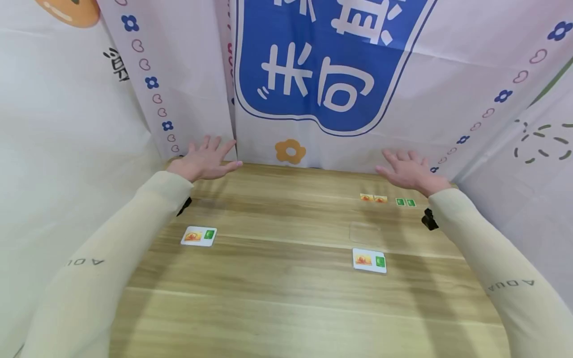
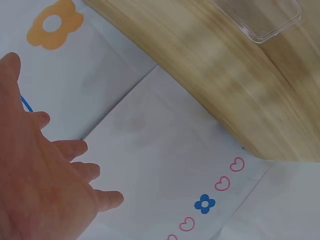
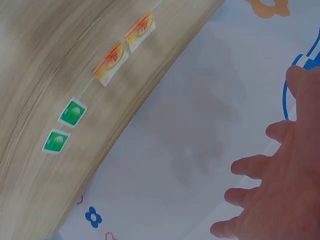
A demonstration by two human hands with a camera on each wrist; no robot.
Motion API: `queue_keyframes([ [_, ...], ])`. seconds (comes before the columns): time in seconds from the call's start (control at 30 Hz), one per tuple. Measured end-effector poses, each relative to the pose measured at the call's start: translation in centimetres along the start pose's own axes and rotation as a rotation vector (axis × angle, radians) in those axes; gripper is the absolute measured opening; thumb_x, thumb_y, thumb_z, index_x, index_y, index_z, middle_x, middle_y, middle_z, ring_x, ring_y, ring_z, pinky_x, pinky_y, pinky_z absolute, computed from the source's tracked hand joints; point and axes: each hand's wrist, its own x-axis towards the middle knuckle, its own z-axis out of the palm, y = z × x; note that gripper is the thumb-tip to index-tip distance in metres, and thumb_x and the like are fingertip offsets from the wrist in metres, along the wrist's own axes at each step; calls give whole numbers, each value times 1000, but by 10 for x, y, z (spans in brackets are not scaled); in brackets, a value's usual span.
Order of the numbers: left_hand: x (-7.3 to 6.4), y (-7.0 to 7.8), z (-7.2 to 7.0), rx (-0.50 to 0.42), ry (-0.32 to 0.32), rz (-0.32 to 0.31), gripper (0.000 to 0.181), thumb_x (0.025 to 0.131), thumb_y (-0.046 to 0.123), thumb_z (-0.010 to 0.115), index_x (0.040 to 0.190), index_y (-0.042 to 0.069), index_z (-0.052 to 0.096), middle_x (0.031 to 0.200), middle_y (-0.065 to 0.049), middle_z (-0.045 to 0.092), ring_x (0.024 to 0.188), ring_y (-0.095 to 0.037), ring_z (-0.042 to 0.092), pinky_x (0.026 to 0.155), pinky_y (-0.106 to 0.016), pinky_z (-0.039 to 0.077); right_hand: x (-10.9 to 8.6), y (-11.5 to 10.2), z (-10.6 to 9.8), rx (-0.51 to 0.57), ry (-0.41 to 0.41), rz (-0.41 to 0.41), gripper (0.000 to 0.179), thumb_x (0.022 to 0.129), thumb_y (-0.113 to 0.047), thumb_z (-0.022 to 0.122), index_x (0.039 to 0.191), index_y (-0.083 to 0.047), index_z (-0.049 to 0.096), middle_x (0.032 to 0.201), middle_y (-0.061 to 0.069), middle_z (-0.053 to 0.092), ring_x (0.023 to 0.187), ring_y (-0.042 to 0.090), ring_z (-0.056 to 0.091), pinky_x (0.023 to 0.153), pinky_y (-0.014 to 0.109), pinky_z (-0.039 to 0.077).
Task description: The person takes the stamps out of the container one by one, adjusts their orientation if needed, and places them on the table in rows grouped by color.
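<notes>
My left hand (image 1: 205,160) is held out over the table's far left edge, fingers spread and holding nothing. Likewise my right hand (image 1: 405,170) reaches over the far right edge, its fingers apart and no object in it. Nearest the right hand lie two orange picture stickers (image 3: 111,62) and two small green stickers (image 3: 72,112), in a row along the edge. A clear plastic piece with a raised rim (image 2: 267,35) rests near the left hand. Closer to me are a left white card (image 1: 199,236) and a right white card (image 1: 369,260), each bearing an orange picture and a green one.
The wooden table (image 1: 268,288) has a second clear plastic piece (image 1: 364,232) just beyond the right card. White printed cloth (image 1: 331,144) hangs behind the table and at both sides. Black straps or mounts (image 1: 429,219) show under the wrists.
</notes>
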Motion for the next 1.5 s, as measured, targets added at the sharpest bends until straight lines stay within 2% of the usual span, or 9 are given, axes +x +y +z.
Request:
queue_keyframes([
  [0.2,-2,-5,1,-11,10,-6,89,92,77,20,158,22,-3,163,-26,-7,147,-52,-10,110,-75,-6,9,-16,5,-5,9,-24,83,96,-71,20,159,-18,8,162,27,9,145,56,0,107,78,-2],
  [0.33,-3,-6,2,-38,11,1,90,91,78,20,158,23,-4,162,-26,-8,147,-52,-10,110,-75,-7,13,-25,9,-9,14,-43,82,97,-70,19,159,-17,9,162,26,11,145,56,4,108,77,1],
  [0.6,-7,-11,2,-101,46,9,86,94,74,22,159,21,-1,163,-26,-4,147,-52,-8,110,-75,-5,19,-46,11,91,71,-156,73,102,-56,31,158,-14,11,162,22,19,147,49,17,118,61,14],
  [0.87,-10,-11,14,-107,57,38,84,96,71,24,159,20,0,162,-27,0,147,-53,-6,111,-74,-4,23,-69,19,163,88,-210,73,102,-57,31,158,-13,14,162,19,21,148,41,24,120,54,20],
  [0.97,-12,-10,19,-111,73,48,84,96,71,24,159,20,2,162,-27,3,148,-52,-3,112,-73,-1,25,-79,22,177,94,-230,69,103,-52,33,157,-12,16,161,19,24,147,41,27,119,54,22],
  [1.23,-27,-11,31,-144,98,57,83,97,69,27,158,17,8,162,-25,11,148,-50,4,113,-71,10,35,-103,36,187,105,-292,65,104,-44,39,156,-9,21,156,22,34,143,40,35,118,53,27],
  [1.37,-33,-12,35,-175,112,58,83,97,69,27,158,16,9,163,-24,10,149,-49,3,115,-69,9,39,-113,44,202,123,-324,64,104,-41,41,154,-6,23,154,23,37,142,40,36,117,52,28],
  [1.5,-39,-14,39,-213,113,61,82,98,67,29,159,16,7,164,-23,8,150,-47,1,116,-67,5,40,-123,51,246,85,-342,66,104,-43,39,155,-6,20,158,21,31,145,39,31,119,51,24],
])
